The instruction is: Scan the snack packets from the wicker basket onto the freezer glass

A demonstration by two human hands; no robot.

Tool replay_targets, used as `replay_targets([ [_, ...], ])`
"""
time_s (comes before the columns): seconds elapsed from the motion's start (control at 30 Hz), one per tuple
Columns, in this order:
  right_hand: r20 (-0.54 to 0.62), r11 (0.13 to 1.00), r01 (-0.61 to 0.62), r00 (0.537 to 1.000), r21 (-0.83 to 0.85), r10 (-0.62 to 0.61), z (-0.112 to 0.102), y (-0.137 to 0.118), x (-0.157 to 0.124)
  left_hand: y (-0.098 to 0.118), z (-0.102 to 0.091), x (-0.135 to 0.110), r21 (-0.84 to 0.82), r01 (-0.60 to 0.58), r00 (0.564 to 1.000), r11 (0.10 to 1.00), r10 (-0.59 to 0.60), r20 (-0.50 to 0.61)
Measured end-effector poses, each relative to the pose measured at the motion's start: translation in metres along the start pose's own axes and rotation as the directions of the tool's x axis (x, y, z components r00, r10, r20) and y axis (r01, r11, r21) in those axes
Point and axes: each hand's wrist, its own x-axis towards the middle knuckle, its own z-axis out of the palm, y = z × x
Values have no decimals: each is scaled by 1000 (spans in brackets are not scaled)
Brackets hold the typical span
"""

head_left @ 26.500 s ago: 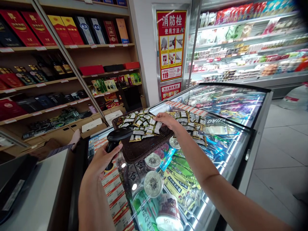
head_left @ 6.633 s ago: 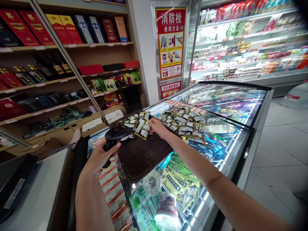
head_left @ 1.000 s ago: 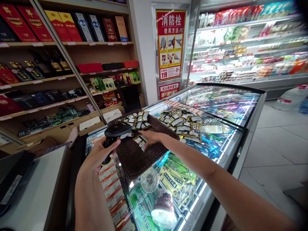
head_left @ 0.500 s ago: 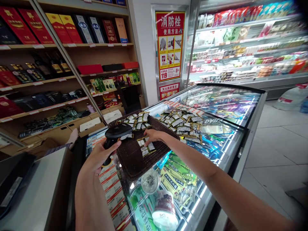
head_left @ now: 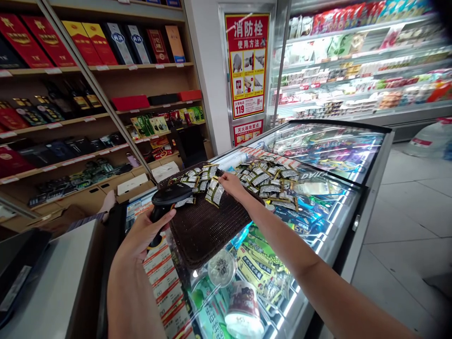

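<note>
My left hand (head_left: 146, 233) is wrapped round the handle of a black barcode scanner (head_left: 172, 192), whose head is over the left edge of a dark brown woven basket (head_left: 212, 230). Pinched by its upper corner in my right hand (head_left: 229, 182) is a small packet (head_left: 214, 192) with a white label and dark gold edges. It hangs tilted above the basket. Several similar packets (head_left: 197, 178) lie at the basket's far end. To the right, a heap of the same packets (head_left: 264, 179) rests on the freezer's glass top.
Under the basket stands a glass-topped chest freezer (head_left: 328, 188) holding ice creams and tubs (head_left: 243, 306). Price labels (head_left: 169, 282) line its left side. A grey counter (head_left: 60, 263) is at left, shelves of boxes (head_left: 127, 42) behind, and a large water bottle (head_left: 427, 139) on the floor at right.
My right hand has lifted the packet from the basket's middle and moved it up and away, towards the other packets. My left hand and the scanner have barely moved.
</note>
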Motion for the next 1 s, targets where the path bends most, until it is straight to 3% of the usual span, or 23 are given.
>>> replay_targets([
  [0.33, 2, 905, -105, 993, 412, 114, -2, -2, -1, 6, 3, 1, 54, 31, 999, 998, -32, 31],
  [0.7, -3, 877, -104, 993, 469, 119, 1, -1, -1, -1, 5, 0, 38, -20, 1000, 999, 20, 14],
  [0.83, -166, 884, -91, 968, 459, 187, -9, -5, 3, 4, 3, 0, 59, -18, 999, 998, 16, 27],
  [0.93, -355, 860, -76, 890, 504, 287, -31, 0, 17, 7, 3, -3, 53, -22, 1000, 998, 21, 4],
  [1.0, -406, 877, -53, 872, 478, 274, -49, 10, 27, 9, 3, -4, 37, -28, 999, 999, 29, -16],
])
